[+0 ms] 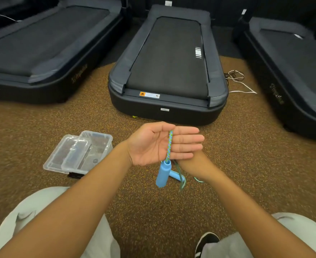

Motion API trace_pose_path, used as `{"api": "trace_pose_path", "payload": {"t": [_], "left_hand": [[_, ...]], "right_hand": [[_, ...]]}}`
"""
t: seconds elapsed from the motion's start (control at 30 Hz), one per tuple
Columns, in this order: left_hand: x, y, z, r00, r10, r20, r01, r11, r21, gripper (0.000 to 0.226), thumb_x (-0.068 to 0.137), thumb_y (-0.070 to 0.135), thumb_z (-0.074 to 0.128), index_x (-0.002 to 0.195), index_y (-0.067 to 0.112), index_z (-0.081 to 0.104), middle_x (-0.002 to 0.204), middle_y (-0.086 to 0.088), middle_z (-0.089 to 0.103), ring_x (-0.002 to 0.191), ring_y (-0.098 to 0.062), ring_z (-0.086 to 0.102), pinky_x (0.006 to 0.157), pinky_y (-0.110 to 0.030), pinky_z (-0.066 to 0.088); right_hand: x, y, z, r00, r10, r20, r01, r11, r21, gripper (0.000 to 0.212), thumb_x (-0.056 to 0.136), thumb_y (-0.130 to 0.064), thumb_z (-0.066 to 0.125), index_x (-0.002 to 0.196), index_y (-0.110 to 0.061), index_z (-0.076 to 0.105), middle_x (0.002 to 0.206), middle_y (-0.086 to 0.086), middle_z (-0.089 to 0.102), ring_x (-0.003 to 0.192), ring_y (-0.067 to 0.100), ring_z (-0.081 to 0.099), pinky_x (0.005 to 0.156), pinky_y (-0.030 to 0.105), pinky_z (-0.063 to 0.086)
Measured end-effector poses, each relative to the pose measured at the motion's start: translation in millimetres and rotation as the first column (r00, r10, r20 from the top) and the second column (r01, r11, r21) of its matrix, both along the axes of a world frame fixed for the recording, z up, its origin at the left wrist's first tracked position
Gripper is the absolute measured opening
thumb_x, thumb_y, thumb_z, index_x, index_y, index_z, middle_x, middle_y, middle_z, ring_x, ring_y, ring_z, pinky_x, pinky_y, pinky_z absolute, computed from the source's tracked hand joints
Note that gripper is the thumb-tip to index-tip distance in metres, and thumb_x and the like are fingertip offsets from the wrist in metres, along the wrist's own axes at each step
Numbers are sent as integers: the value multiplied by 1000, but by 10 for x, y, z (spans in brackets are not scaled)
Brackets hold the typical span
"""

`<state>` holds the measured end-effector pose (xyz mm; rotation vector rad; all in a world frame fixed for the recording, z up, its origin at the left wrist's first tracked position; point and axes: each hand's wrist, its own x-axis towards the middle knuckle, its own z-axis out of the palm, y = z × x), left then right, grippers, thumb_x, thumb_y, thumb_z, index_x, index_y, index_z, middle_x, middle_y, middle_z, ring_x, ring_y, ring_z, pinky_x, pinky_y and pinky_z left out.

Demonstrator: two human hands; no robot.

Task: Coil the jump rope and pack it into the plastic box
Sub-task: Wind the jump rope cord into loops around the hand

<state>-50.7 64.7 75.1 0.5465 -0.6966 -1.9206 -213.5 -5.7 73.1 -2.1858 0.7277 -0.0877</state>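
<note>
Stretching forward over the carpet [246, 146], the left hand [159, 144] is held palm-up with its fingers straight and together, pointing to the right. The jump rope [169, 146], a cord braided in blue and green, is laid across the palm and fingers and passes over the index-finger edge. One smooth light-blue cylindrical handle [162, 174] is seen hanging just below this hand, and a second blue handle [174, 176] lies slanted behind it on the carpet with loose green loops of cord beside it. The right hand [190, 164] is tucked beneath the left hand, so that mostly the wrist is shown; whether its fingers are closed on the cord cannot be told. The plastic box [97, 146], clear and rectangular with rounded corners, is set on the carpet to the left of the left hand, its transparent lid [60, 155] leaned against its near-left side. A dark treadmill [168, 71] with a matte belt is placed beyond the left hand. The carpet is speckled brown and coarse.
</note>
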Motion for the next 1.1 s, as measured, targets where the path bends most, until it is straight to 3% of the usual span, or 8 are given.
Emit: {"api": "trace_pose_path", "payload": {"t": [0.1, 0.3, 0.43, 0.53, 0.73, 0.93, 1.03, 1.1], "left_hand": [[39, 13, -11, 999, 41, -6, -41, 999, 4, 60, 101, 27, 34, 152, -3, 37, 158, -25, 39, 146, -41, 38, 119, -50, 35], [125, 49, -30, 990, 117, -75, -117, 993, 3, 63, 104, 35, 33, 155, -3, 30, 160, -24, 35, 149, -41, 32, 123, -51, 26], [174, 57, -95, 981, 192, -15, -191, 981, 31, 58, 106, 30, 28, 154, -2, 32, 160, -21, 38, 148, -38, 36, 124, -51, 25], [181, 43, -115, 985, 170, 34, -171, 985, 26, 55, 107, 25, 26, 154, -3, 32, 160, -22, 37, 148, -37, 35, 124, -49, 24], [165, -4, -111, 982, 189, 23, -189, 982, -9, 54, 104, 17, 33, 153, -5, 32, 159, -25, 37, 148, -37, 36, 124, -48, 24], [91, -45, -65, 978, 198, 58, -199, 980, 16, 51, 102, 15, 38, 149, -3, 41, 146, -22, 55, 125, -31, 63, 106, -40, 50], [5, -53, -62, 985, 155, 75, -159, 986, 47, 48, 100, 19, 43, 143, -1, 51, 137, -20, 61, 116, -26, 67, 113, -44, 45], [-31, -52, -82, 988, 118, 104, -124, 990, 59, 48, 102, 24, 41, 143, -1, 51, 139, -22, 58, 126, -30, 59, 119, -49, 35]], "right_hand": [[-33, 18, -84, 998, 56, 16, -56, 998, -8, 23, 100, -10, 56, 87, -9, 75, 70, -13, 69, 69, 12, 72, 71, 21, 51], [-98, 120, 42, 994, 106, 29, -107, 994, 21, 25, 103, -21, 58, 86, -12, 75, 80, -2, 79, 75, 11, 77, 82, 27, 60], [-175, 172, 142, 983, 183, -22, -183, 983, 12, 28, 101, -29, 62, 79, -14, 69, 71, 0, 77, 65, 10, 74, 72, 29, 61], [-211, 159, 272, 978, 206, -41, -208, 977, -46, 27, 98, -29, 66, 75, -15, 66, 57, -5, 66, 49, 2, 55, 55, 13, 43], [-277, 87, 456, 974, 218, 64, -210, 970, -121, 24, 92, -22, 72, 70, -13, 67, 51, 3, 50, 48, 4, 37, 50, 16, 29], [-358, -56, 581, 939, 63, 339, -48, 997, -53, 11, 91, -13, 75, 82, -19, 78, 62, -4, 66, 52, 12, 45, 50, 24, 38], [-328, -107, 517, 933, 34, 359, 6, 994, -108, 9, 93, -17, 74, 91, -23, 79, 77, 0, 77, 63, 32, 61, 58, 44, 53], [-312, -161, 462, 936, 30, 352, 21, 990, -140, 7, 93, -19, 73, 95, -21, 80, 82, -2, 78, 71, 24, 69, 69, 47, 58]]}}
